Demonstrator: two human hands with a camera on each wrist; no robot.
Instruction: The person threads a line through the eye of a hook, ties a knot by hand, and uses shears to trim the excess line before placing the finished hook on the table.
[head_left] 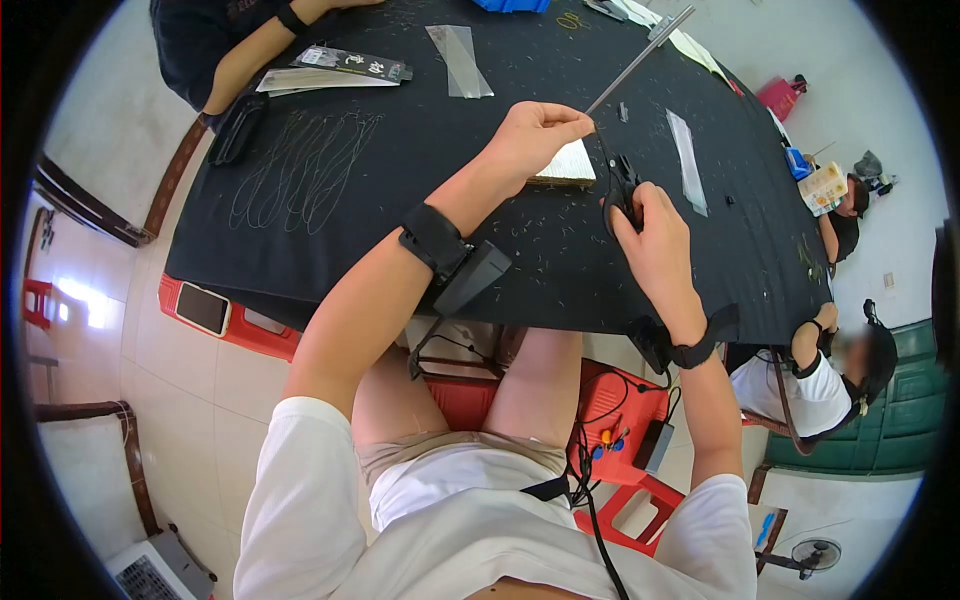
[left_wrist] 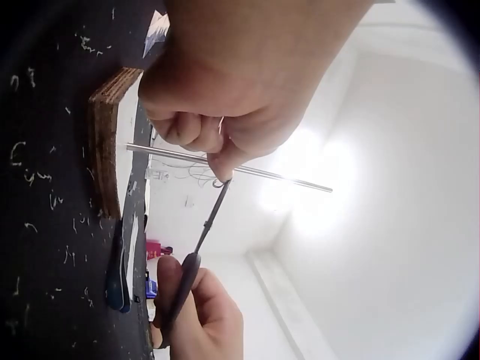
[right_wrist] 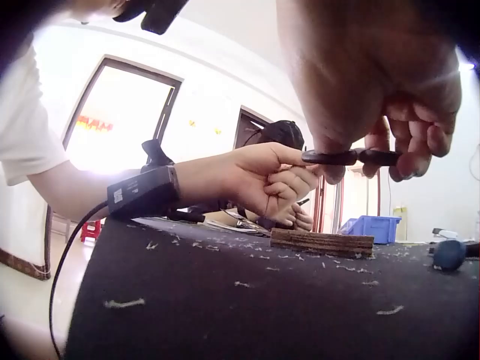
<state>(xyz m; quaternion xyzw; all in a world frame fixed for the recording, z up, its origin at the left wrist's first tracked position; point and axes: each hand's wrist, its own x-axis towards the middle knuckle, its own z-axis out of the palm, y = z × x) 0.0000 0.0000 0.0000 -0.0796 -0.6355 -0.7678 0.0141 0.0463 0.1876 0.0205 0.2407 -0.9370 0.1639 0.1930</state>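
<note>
A thin metal rod stands up from a wooden block with a white top and brown layered sides. My left hand is above the block, thumb and fingers pinched together at the rod. Whether a fine thread is pinched there too, I cannot tell. My right hand grips black-handled scissors, fingers through the handles. In the left wrist view, the scissors' blades reach up to the left thumb, close beside the rod. The right wrist view shows the scissors edge-on, partly covered by the fingers.
Loops of thin cord lie at the left of the black-covered table, which is strewn with short clippings. Clear plastic sleeves and a dark pouch lie around. Another person's arm rests at the far left.
</note>
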